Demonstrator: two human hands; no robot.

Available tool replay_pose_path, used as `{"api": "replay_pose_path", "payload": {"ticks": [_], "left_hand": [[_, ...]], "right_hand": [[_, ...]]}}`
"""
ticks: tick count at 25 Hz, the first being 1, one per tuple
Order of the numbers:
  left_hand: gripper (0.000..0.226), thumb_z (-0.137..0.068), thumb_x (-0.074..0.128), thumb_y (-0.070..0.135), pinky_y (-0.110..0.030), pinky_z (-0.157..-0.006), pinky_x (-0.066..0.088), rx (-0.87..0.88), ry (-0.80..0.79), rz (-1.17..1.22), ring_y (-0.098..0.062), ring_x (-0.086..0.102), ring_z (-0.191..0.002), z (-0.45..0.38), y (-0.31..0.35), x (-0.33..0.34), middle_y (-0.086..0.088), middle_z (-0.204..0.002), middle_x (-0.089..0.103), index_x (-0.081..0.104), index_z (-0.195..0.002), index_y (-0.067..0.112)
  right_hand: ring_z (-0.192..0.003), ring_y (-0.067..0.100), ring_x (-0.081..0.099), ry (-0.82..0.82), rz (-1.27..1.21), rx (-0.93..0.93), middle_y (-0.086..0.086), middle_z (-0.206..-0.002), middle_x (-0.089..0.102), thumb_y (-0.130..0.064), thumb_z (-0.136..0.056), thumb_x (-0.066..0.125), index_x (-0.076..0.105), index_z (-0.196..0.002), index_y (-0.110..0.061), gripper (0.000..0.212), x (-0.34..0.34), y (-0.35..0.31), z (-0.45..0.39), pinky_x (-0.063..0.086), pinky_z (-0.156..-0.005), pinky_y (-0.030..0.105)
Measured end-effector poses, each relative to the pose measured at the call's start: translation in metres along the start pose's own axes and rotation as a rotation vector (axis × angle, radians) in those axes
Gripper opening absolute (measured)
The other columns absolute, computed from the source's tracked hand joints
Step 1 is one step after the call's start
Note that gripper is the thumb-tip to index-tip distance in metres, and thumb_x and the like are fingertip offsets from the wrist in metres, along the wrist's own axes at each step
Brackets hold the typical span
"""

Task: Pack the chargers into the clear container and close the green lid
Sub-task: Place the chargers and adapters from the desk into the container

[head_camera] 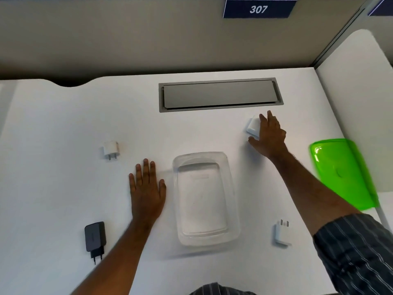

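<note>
The clear container (232, 188) sits open in the middle of the white desk with nothing inside. My left hand (146, 188) lies flat on the desk just left of it, fingers spread, holding nothing. My right hand (269, 136) reaches to the far right of the container and curls around a white charger (252, 125), thumb under it and fingers over it. Another white charger (111, 149) lies at the far left, a black charger (95, 238) at the near left, and a third white charger (281, 233) at the near right. The green lid (340, 171) lies at the right.
A grey cable hatch (219, 94) is set into the desk behind the container. A beige partition with a blue sign reading 307 (258, 9) stands at the back. A partition wall closes off the right side beyond the lid.
</note>
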State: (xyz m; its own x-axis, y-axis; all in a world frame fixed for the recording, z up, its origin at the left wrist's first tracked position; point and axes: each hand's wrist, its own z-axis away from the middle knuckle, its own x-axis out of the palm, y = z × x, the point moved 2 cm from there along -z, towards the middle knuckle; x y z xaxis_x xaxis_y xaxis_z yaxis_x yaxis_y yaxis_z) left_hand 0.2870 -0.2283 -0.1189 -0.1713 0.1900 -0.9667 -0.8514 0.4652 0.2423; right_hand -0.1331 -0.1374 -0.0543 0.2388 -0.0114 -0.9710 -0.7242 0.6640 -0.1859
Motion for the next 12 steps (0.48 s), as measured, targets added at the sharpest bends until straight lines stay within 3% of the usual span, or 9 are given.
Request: {"api": "replay_pose_path", "payload": {"ticks": [3, 7, 12], "left_hand": [[0.068, -0.104, 0.021, 0.043, -0.056, -0.128, 0.010, -0.004, 0.002, -0.008, -0.028, 0.001, -0.160, -0.001, 0.000, 0.001, -0.009, -0.173, 0.003, 0.007, -0.164, 0.014], [0.068, -0.104, 0.023, 0.043, -0.056, -0.128, 0.010, -0.003, 0.013, 0.000, -0.027, 0.000, -0.160, -0.001, -0.001, 0.002, -0.008, -0.173, 0.003, 0.006, -0.164, 0.016], [0.068, -0.103, 0.024, 0.043, -0.055, -0.128, 0.011, -0.009, 0.018, 0.017, -0.027, 0.001, -0.160, 0.000, 0.000, 0.001, -0.007, -0.173, 0.003, 0.007, -0.164, 0.016]], "right_hand": [[-0.150, 0.037, 0.019, -0.103, 0.000, 0.045, 0.013, -0.164, 0.020, -0.042, -0.082, 0.071, 0.019, -0.156, -0.013, 0.095, 0.004, 0.003, -0.014, 0.030, -0.111, 0.058], [-0.135, 0.039, 0.040, 0.000, -0.025, -0.007, 0.014, -0.147, 0.044, -0.031, -0.077, 0.075, 0.035, -0.148, -0.012, 0.084, 0.001, 0.007, -0.018, 0.040, -0.103, 0.055], [-0.122, 0.045, 0.048, 0.040, -0.085, -0.036, 0.018, -0.137, 0.050, -0.022, -0.075, 0.075, 0.044, -0.141, -0.010, 0.073, -0.003, 0.008, -0.019, 0.043, -0.099, 0.052]]}}
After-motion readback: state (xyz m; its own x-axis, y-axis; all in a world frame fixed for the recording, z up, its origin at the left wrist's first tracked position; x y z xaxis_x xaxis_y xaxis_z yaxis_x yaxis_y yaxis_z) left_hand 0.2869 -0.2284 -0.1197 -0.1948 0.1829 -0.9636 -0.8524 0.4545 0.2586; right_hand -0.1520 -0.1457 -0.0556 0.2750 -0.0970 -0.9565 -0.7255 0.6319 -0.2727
